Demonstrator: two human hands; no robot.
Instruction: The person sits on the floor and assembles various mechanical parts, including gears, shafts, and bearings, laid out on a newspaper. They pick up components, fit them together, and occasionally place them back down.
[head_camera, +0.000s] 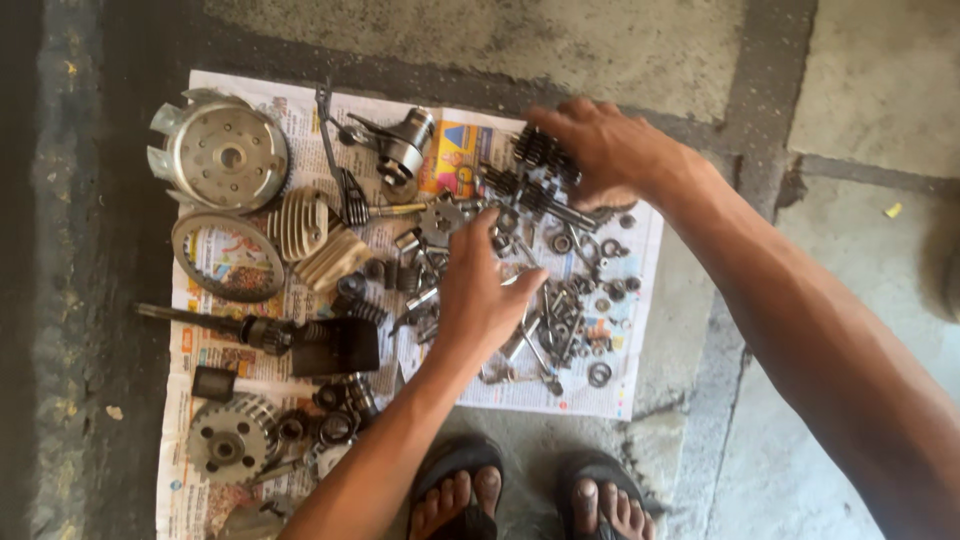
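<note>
Down on the ground, the head view shows newspaper (240, 100) spread over a concrete floor (560, 40), covered with engine parts. The right hand (600, 150), at upper centre of the frame, is curled over a gear shaft (535, 175); its fingers grasp the dark toothed cluster at the shaft's upper end, and the shaft runs down to the right beneath the palm. The left hand (480, 290), at centre, lies palm down on a heap of bolts (555, 325) and small fittings, fingers loosely spread, the forefinger pointing up toward a star-shaped plate (440, 215); whether it grips anything beneath I cannot tell. Washers (600, 374) and rings lie scattered at the right edge of the paper.

At upper left sits a round flywheel (222, 152), with a flat ring (228, 256) just below it. Two ribbed covers (318, 238) lie to the right of the ring. A dark shaft (215, 322) stretches across the left middle of the frame, touching a black block (340, 345). At lower left rests a toothed sprocket (232, 436), bearings beside it. Two feet in sandals (530, 495) stand at the bottom edge, just below the paper.
</note>
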